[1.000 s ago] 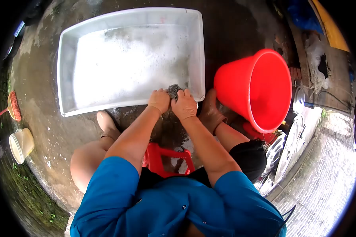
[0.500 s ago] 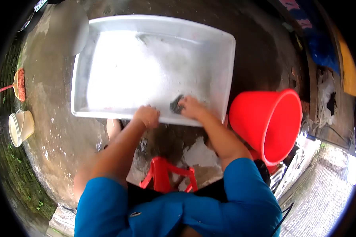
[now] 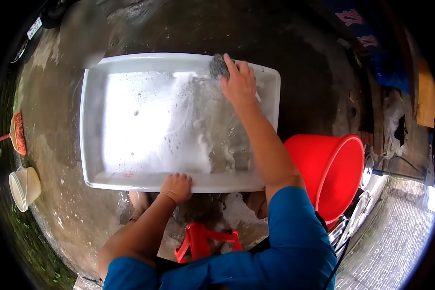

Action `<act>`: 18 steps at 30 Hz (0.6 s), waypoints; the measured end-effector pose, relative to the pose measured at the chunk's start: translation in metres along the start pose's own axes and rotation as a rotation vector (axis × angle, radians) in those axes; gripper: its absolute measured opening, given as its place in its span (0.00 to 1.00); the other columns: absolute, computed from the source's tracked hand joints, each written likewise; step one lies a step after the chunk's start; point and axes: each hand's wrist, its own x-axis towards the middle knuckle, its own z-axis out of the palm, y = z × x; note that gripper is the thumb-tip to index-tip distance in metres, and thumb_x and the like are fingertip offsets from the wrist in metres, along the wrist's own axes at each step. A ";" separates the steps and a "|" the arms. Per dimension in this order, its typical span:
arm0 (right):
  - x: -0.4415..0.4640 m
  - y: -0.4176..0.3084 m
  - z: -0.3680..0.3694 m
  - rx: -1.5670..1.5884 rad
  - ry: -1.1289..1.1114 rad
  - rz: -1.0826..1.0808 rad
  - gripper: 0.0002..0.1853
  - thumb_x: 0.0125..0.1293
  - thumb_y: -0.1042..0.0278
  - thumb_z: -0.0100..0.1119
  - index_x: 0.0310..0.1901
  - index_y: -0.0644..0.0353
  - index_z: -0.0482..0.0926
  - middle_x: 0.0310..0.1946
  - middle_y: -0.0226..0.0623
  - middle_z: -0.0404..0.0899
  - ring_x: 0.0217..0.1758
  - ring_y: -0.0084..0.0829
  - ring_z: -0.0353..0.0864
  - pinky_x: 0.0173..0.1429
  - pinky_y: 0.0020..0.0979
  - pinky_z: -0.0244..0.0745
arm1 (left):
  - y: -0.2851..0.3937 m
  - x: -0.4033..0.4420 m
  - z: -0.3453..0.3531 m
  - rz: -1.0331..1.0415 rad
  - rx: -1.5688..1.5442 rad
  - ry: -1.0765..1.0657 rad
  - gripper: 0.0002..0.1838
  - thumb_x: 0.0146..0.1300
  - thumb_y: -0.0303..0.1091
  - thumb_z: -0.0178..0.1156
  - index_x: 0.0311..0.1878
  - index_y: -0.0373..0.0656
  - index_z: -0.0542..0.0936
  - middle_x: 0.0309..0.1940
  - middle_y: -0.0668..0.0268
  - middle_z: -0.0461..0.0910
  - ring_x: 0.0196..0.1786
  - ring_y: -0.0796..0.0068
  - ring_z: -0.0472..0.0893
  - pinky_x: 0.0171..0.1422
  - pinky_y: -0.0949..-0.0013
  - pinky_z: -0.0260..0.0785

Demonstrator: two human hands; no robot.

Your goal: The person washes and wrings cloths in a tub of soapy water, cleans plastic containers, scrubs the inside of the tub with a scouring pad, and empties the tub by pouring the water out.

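Observation:
A large white rectangular tub (image 3: 94,121) with shallow, rippling water inside lies in front of me. My right hand (image 3: 239,83) reaches to its far rim near the right corner, fingers closed round a grey scouring pad (image 3: 218,66) that rests against the rim. With its fingers curled over the near rim, my left hand (image 3: 177,187) grips the tub's edge left of centre.
A tilted red bucket (image 3: 307,157) is right of the tub, with metal racks (image 3: 357,212) behind it. A red plastic stool (image 3: 198,241) stands below me. At the left are a cream bucket (image 3: 31,186) and a red broom (image 3: 19,133).
My right hand has carried the scouring pad from the near side to the far rim. My left hand has left the pad and now grips the near rim. The view has shifted.

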 end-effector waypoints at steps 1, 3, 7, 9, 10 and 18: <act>0.019 0.002 0.007 -0.087 -0.043 -0.006 0.21 0.53 0.62 0.59 0.51 0.50 0.73 0.42 0.38 0.71 0.48 0.42 0.72 0.51 0.43 0.70 | -0.001 -0.002 0.000 0.001 0.000 0.003 0.18 0.48 0.42 0.62 0.41 0.44 0.76 0.42 0.61 0.78 0.47 0.60 0.77 0.52 0.59 0.69; 0.044 0.018 0.018 -0.177 -0.098 -0.007 0.22 0.55 0.60 0.58 0.52 0.51 0.72 0.42 0.40 0.71 0.48 0.42 0.72 0.52 0.43 0.70 | 0.002 0.000 -0.001 0.007 -0.008 -0.005 0.18 0.48 0.42 0.62 0.41 0.44 0.76 0.42 0.61 0.77 0.47 0.60 0.77 0.52 0.59 0.68; 0.042 0.088 -0.008 -0.485 -0.434 0.163 0.17 0.62 0.63 0.50 0.53 0.55 0.72 0.47 0.39 0.71 0.52 0.39 0.74 0.52 0.43 0.72 | 0.002 -0.002 0.003 -0.006 -0.014 0.012 0.18 0.48 0.42 0.62 0.41 0.45 0.76 0.42 0.61 0.77 0.47 0.60 0.76 0.52 0.59 0.68; 0.049 0.114 -0.024 -0.660 -0.588 0.225 0.18 0.63 0.64 0.50 0.54 0.58 0.71 0.52 0.41 0.70 0.55 0.40 0.74 0.53 0.41 0.72 | 0.001 0.000 0.001 -0.030 -0.024 0.011 0.18 0.48 0.42 0.61 0.41 0.45 0.76 0.42 0.61 0.77 0.48 0.60 0.76 0.52 0.59 0.68; 0.051 0.116 -0.014 -0.663 -0.593 0.224 0.18 0.63 0.64 0.50 0.54 0.58 0.71 0.52 0.41 0.70 0.55 0.40 0.74 0.53 0.41 0.72 | 0.002 -0.004 0.001 -0.028 -0.027 -0.002 0.18 0.48 0.42 0.61 0.41 0.45 0.76 0.42 0.61 0.77 0.48 0.60 0.76 0.52 0.59 0.68; 0.013 0.096 -0.029 -0.531 -0.721 0.405 0.17 0.59 0.64 0.54 0.50 0.56 0.78 0.49 0.41 0.77 0.52 0.39 0.78 0.51 0.38 0.74 | 0.002 -0.004 -0.002 0.030 -0.021 0.027 0.17 0.47 0.41 0.61 0.40 0.44 0.76 0.39 0.61 0.77 0.47 0.60 0.77 0.51 0.60 0.69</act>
